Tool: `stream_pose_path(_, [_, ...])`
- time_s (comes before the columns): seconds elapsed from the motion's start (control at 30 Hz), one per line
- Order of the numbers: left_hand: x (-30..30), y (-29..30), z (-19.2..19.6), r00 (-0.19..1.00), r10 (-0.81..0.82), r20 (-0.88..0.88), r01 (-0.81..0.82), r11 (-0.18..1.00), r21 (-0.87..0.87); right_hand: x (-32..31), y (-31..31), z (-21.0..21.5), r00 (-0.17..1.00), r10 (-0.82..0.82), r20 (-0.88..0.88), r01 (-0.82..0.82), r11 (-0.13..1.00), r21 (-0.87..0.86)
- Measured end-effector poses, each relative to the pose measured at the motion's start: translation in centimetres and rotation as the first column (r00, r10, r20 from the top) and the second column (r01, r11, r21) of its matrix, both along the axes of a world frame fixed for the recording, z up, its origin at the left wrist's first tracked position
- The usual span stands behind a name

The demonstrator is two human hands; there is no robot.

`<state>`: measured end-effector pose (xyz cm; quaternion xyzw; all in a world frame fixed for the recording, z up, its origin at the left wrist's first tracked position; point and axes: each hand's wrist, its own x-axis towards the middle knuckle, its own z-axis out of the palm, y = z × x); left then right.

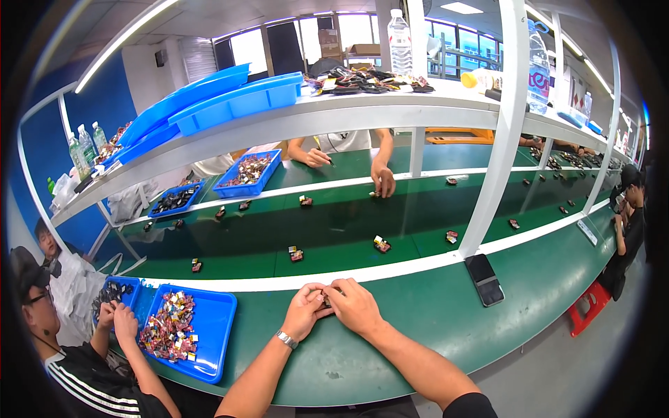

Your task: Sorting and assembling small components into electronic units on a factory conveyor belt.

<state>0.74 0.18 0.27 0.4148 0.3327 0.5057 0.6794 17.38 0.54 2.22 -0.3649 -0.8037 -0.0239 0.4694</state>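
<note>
My left hand [305, 311], with a metal watch on its wrist, and my right hand [354, 306] meet over the green bench near its inner edge. Both are closed, fingertips together, around a small dark electronic part [325, 302]. My fingers cover most of it, so its details cannot be made out. Beyond the white rail, similar small parts with yellow, white and reddish bits lie spaced along the green conveyor belt [334, 230]. One such part [382, 244] is ahead of my right hand, and another part [296, 253] is ahead of my left.
Left of me, a blue tray [226, 327] holds many such parts beside a co-worker's hands [117, 317]. A black phone [484, 280] lies at right by a white post [493, 139]. Across the belt, another person's hand [382, 180] touches a part. A shelf [334, 111] spans overhead.
</note>
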Motion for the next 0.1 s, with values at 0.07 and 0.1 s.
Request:
stream_pose_path(0.07, [-0.16,0.08,-0.08,1.0,-0.009,0.001,0.009,1.0,-0.007,0.28,0.23,-0.18,0.998,0.023,0.053,-0.025,0.999,0.034])
stream_pose_path(0.1, [-0.21,0.08,-0.16,1.0,-0.011,0.003,0.011,1.0,-0.013,0.25,0.28,-0.2,0.998,0.026,0.055,-0.028,0.999,0.034])
